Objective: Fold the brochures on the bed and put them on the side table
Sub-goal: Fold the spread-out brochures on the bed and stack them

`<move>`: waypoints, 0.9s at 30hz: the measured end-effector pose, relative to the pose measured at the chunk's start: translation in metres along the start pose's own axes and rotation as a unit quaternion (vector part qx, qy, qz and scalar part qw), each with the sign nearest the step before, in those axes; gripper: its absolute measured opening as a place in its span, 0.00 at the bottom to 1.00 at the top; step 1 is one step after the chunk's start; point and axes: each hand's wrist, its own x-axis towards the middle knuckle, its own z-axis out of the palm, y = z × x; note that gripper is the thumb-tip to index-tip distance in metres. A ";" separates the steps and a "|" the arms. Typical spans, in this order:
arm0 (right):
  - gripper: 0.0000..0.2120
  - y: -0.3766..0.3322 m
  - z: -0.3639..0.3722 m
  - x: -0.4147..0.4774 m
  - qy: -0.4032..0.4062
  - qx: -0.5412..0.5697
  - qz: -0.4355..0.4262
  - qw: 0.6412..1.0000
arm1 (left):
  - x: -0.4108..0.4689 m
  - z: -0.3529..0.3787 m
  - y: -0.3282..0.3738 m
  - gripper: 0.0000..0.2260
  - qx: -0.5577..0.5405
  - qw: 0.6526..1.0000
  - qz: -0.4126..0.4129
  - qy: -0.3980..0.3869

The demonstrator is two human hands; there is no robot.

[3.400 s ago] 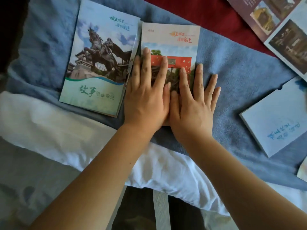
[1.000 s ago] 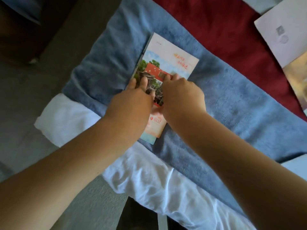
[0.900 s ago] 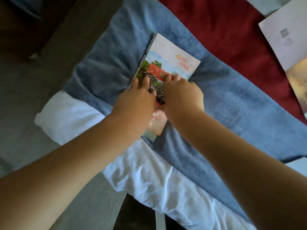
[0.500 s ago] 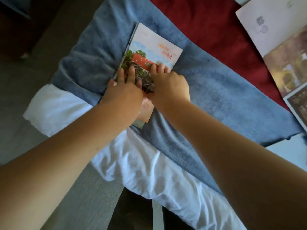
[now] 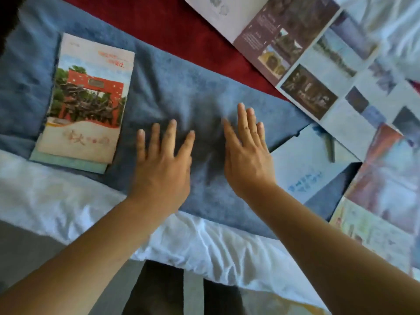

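A folded brochure with a red gate picture (image 5: 86, 98) lies on top of another folded brochure, whose green edge (image 5: 68, 163) peeks out below, on the blue towel (image 5: 181, 87) at the left. My left hand (image 5: 163, 164) and my right hand (image 5: 247, 155) hover side by side with straight, spread fingers over the bare towel, to the right of that stack, holding nothing. A folded pale blue brochure (image 5: 306, 164) lies just right of my right hand. A large unfolded brochure (image 5: 306, 64) with photos spreads across the upper right.
More unfolded sheets (image 5: 386, 178) lie at the right edge of the bed. A red blanket (image 5: 181, 26) runs behind the towel, and a white sheet (image 5: 204, 242) hangs over the bed's near edge. Grey floor (image 5: 27, 253) lies below left.
Both hands have let go of the red-gate brochure, which now rests on the other folded one, and moved right over the bare towel. The view has swung right, showing the unfolded brochures.
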 end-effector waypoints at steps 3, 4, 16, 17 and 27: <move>0.36 0.045 -0.018 -0.025 -0.020 -0.006 0.076 0.997 | 0.020 0.010 0.056 0.26 -0.004 0.998 0.060 -0.001; 0.35 0.061 -0.023 -0.034 -0.021 -0.005 0.103 0.994 | 0.028 0.010 0.075 0.26 -0.001 0.997 0.080 0.001; 0.27 0.176 -0.039 -0.104 0.023 0.071 0.249 0.966 | 0.111 -0.011 0.202 0.30 0.062 0.973 0.222 -0.011; 0.27 0.179 -0.038 -0.108 0.033 0.078 0.252 0.964 | 0.114 -0.012 0.213 0.29 0.058 0.971 0.230 -0.007; 0.32 0.239 -0.043 -0.176 0.043 0.035 0.351 0.935 | 0.086 0.023 0.325 0.29 0.063 0.950 0.305 -0.037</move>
